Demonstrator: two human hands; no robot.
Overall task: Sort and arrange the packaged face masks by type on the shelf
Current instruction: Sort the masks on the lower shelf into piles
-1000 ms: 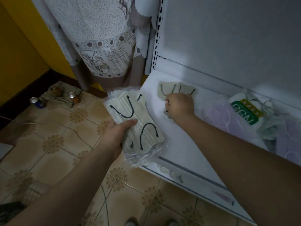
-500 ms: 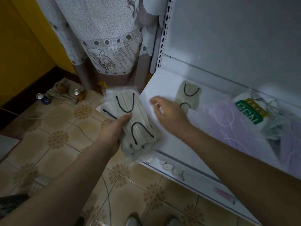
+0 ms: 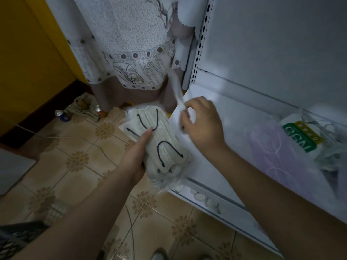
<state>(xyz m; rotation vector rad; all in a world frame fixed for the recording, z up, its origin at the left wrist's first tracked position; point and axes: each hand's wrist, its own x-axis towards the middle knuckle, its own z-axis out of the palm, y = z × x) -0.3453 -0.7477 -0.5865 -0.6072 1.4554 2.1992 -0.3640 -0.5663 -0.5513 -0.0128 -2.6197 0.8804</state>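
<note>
- Stack of packaged face masks [image 3: 159, 147]: several flat clear-plastic packets, each with a pale cream pleated mask inside and black ear loops showing as dark curved lines. The packets are fanned slightly, the wrappers crinkled at the lower end. The stack is in the air just off the shelf's front-left corner, over the tiled floor.
- Left hand [image 3: 136, 156]: grips the stack from its left side, thumb laid across the top packet near a black loop, fingers curled under and hidden.
- Single mask packet [image 3: 178, 94]: pale, blurred, seen nearly edge-on, slanting up and to the left from the right hand. Its contents cannot be made out.
- Right hand [image 3: 201, 124]: above the left end of the shelf, fingers [image 3: 185, 117] curled and pinching the lower end of the single packet.
- Shelf [image 3: 221, 158]: white metal, with a white back panel and a slotted upright at its left edge. Small pale bits lie along the front rail.
- Lilac mask packets [image 3: 277, 156]: soft purple, white loops visible through clear wrap, lying flat on the shelf to the right of the right hand, well apart from it.
- Green-and-white packet [image 3: 300, 136]: printed label with yellow band, lying at the right of the shelf, overlapping the lilac packets' far edge.
- Patterned curtain [image 3: 135, 53]: white and grey, hanging left of the shelf.
- Floor [image 3: 78, 162]: beige tiles with floral motifs; two drink cans [image 3: 62, 114] near the yellow wall [image 3: 28, 62].
</note>
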